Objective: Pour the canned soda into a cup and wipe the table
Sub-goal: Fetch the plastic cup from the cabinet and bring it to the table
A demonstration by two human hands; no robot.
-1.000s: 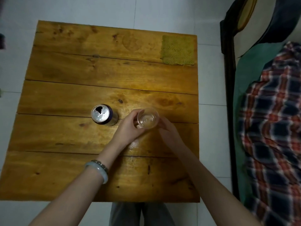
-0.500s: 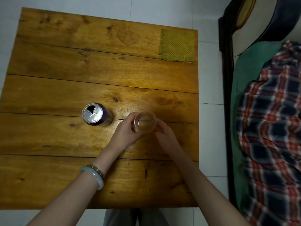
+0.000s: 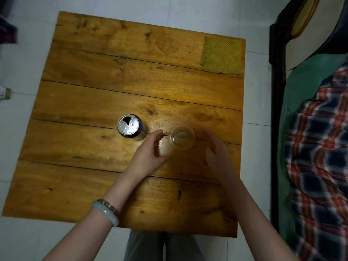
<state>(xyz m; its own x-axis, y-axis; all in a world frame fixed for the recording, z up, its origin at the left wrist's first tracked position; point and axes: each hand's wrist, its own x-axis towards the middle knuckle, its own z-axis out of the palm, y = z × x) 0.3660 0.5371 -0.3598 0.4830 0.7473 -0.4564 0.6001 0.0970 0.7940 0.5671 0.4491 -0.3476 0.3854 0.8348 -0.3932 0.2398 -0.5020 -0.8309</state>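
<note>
A clear plastic cup (image 3: 182, 137) stands upright on the wooden table (image 3: 113, 87), right of centre; it looks empty. An opened soda can (image 3: 130, 126) with a blue side stands upright to its left. My left hand (image 3: 150, 155) is open between can and cup, fingers spread, touching neither. My right hand (image 3: 216, 149) is open just right of the cup, a small gap between them. A green-yellow cloth (image 3: 221, 55) lies flat at the table's far right corner.
A bed with a dark wooden frame (image 3: 276, 91), green sheet and a plaid blanket (image 3: 320, 147) runs close along the table's right side. White tiled floor surrounds the table. My knees (image 3: 162, 245) are at the near edge.
Both hands held the cup before; now they have let go and drawn apart to either side. The cup stays standing on the table. The can has not moved.
</note>
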